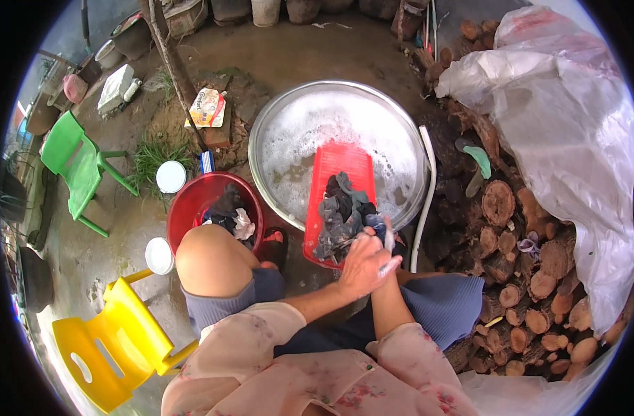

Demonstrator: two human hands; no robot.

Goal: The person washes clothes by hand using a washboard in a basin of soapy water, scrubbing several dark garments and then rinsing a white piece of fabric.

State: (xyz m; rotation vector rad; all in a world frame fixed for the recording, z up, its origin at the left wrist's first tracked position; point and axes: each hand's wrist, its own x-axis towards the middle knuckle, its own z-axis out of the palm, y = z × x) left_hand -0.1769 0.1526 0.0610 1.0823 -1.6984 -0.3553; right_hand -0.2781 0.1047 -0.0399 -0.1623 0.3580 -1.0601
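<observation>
My left hand (366,262) lies across my right wrist, with white suds on its fingers. Mostly hidden beneath it, my right hand (388,236) points forward, also sudsy, beside a dark blue cloth bundle. Just ahead of both hands, wet grey and dark cloths (340,218) are heaped on a red plastic washboard (343,153). The board slopes from the rim of a large round metal basin (260,182) down into it. White foam (317,117) covers much of the basin's water. Whether either hand grips any cloth is hidden.
A red tub (179,208) with more clothes stands by my left knee. A white hose (423,197) runs along the basin's right. Stacked logs (514,296) under plastic sheeting (561,114) fill the right. Green (77,156) and yellow (114,343) chairs stand left, near a thin trunk (179,78).
</observation>
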